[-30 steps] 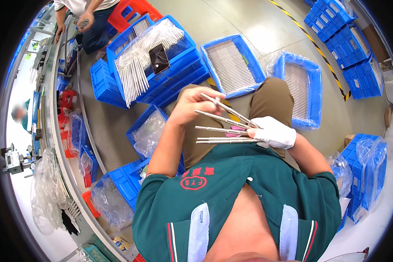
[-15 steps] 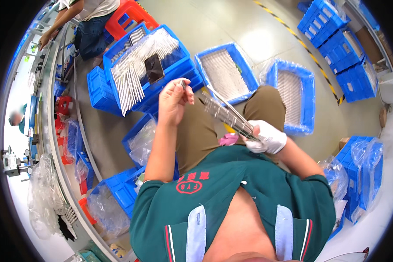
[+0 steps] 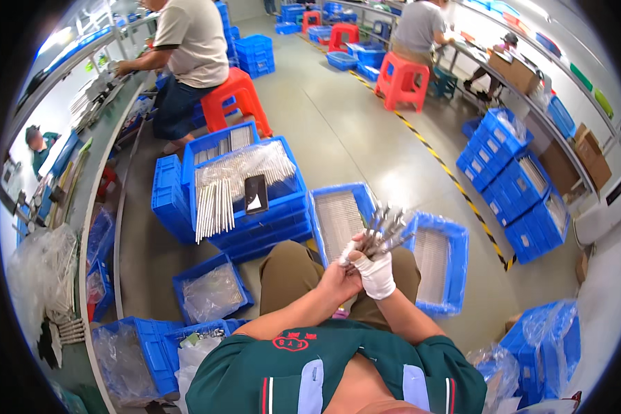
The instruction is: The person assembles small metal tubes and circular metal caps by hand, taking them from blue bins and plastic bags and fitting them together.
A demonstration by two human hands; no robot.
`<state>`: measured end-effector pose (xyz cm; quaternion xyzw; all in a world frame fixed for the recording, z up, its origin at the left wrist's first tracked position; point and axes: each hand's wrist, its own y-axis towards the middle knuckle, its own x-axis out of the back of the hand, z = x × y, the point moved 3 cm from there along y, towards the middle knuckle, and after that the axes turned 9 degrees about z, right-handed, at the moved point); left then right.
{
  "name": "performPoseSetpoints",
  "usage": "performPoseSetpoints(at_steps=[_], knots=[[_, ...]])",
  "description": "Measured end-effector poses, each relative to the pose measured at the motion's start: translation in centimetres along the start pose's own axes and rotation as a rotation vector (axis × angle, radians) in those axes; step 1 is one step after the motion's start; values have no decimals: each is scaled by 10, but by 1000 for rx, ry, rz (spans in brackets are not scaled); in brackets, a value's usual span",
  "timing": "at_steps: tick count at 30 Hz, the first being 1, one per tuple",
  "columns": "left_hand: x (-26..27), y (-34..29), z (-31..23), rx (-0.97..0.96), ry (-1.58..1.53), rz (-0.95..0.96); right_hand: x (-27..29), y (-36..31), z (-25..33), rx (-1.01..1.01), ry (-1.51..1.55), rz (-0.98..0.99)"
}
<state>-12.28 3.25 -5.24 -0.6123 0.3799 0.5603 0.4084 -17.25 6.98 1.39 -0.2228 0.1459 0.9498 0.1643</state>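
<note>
A bundle of slim silvery metal rods [image 3: 385, 228] is held in front of my knees, its ends fanning out away from me. My right hand [image 3: 377, 276], in a white glove, is closed round the lower part of the bundle. Pressed up against it from the left, my bare left hand [image 3: 339, 279] is closed on the same rods; white coverings show at its fingertips. Just beyond the hands stands a blue bin [image 3: 315, 226] lined with plastic and filled with rows of pale rods. A similar lined bin [image 3: 460, 276] is to its right.
Stacked blue crates [image 3: 255, 238] at front left carry loose rods [image 3: 215, 203] and a dark phone [image 3: 256, 193]. A workbench [image 3: 103, 179] runs along the left, with a seated person [image 3: 193, 48] on a red stool [image 3: 238, 100]. More blue crates [image 3: 510, 179] stand at right.
My left hand, earlier raised apart at the left with a small dark piece pinched in it, has come to the rods. The bundle now points away from me. My view has tilted up.
</note>
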Motion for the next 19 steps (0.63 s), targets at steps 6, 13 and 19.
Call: performPoseSetpoints(at_steps=[6,13,19], knots=[[48,-25,-11,93,376,-366,8,17,40,200,78,-106],[16,-31,-77,-411,1323,-340,75,-18,1,-349,495,-319],[-23,-17,-118,-88,2066,-157,87,-78,-66,-1173,205,579]])
